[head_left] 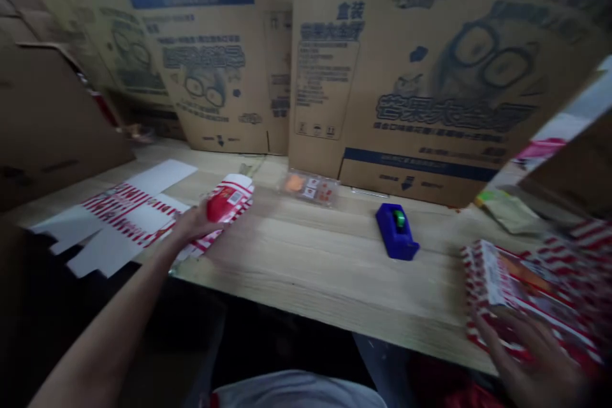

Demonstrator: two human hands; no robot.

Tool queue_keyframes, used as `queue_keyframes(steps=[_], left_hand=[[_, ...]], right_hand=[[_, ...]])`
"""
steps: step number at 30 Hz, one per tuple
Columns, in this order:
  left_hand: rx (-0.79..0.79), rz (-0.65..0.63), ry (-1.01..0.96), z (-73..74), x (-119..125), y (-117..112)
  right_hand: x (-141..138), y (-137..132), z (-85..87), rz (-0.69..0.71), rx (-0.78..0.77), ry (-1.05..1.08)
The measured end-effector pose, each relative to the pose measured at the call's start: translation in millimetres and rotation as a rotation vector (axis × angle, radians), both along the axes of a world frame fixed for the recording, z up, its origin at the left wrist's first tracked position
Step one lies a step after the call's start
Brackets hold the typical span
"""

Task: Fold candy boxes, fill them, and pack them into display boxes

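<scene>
My left hand (190, 223) is shut on a partly folded red-and-white striped paper carton (230, 199), which has a red oval panel and a small printed label. Under that hand's wrist, to the left, lies a flat white die-cut carton blank (119, 220) with red stripes. My right hand (530, 357), blurred at the lower right, lies on a pile of red-and-white striped cartons (521, 290). Whether its fingers grip the pile is hidden.
A blue tape dispenser (396, 233) stands mid-table on the light wooden table (310, 280). Behind it lies a transparent tray (308, 188) of small orange-and-white items. Printed cardboard sheets (421, 76) lean along the back edge. A pale green packet (509, 211) lies at the right.
</scene>
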State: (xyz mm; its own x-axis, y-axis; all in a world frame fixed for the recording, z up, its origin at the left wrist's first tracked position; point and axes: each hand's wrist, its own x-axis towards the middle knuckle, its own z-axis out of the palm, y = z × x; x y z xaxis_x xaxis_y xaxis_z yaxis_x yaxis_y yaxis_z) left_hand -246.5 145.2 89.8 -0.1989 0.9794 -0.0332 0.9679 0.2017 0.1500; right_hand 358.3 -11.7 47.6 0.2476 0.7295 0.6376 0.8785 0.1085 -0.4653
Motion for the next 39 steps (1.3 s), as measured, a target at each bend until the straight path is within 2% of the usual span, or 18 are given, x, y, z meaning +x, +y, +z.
queue_keyframes(steps=[2,4,5,6,8,9,12,14,16,20,24,27,30,32,35,39], left_hand=[[0.054,-0.055,0.065,6.6,20.3,-15.3],[0.154,-0.212,0.101,9.3,50.7,-37.6],[0.207,-0.289,0.114,9.1,67.6,-50.4],[0.252,-0.359,0.129,7.9,84.1,-63.6],[0.326,-0.472,0.152,2.6,111.9,-87.9],[0.353,-0.517,0.156,-1.1,122.0,-97.9],[0.376,-0.591,0.136,-14.5,137.0,-116.6],[0.355,-0.597,0.127,-23.4,139.0,-121.8],[0.321,-0.608,0.130,-31.1,140.0,-124.5],[0.276,-0.664,0.127,-40.6,145.6,-127.6],[0.302,-0.713,0.072,-41.7,149.0,-127.7],[0.352,-0.681,0.004,-38.0,149.0,-126.8],[0.385,-0.580,-0.069,-31.2,154.2,-126.7],[0.402,-0.545,-0.112,-25.8,162.0,-127.3],[0.454,-0.520,-0.180,-19.5,175.3,-128.8],[0.518,-0.485,-0.287,-19.8,182.1,-129.0]], right_hand=[[-59.9,27.8,5.1,0.257,-0.193,0.299],[-125.0,56.0,13.8,0.537,-0.422,0.580],[-154.2,70.5,19.0,0.675,-0.500,0.731],[-179.0,84.9,24.4,0.763,-0.512,0.878],[-211.3,110.9,35.0,0.771,-0.466,1.055],[-219.0,121.2,39.7,0.786,-0.510,1.103],[-220.2,136.3,45.6,0.904,-0.808,1.187],[-214.9,135.0,41.0,0.949,-0.900,1.214],[-211.2,129.4,31.7,0.906,-0.843,1.158],[-205.6,122.2,15.8,0.793,-0.804,0.853],[-192.4,123.5,17.1,0.683,-0.789,0.736],[-187.7,115.6,21.1,0.715,-0.688,0.934],[-198.0,94.4,18.3,0.938,-0.611,1.188],[-210.8,78.7,13.6,1.045,-0.627,1.216],[-227.7,64.3,8.9,1.018,-0.586,1.237],[-233.7,63.8,8.3,0.919,-0.497,1.265]])
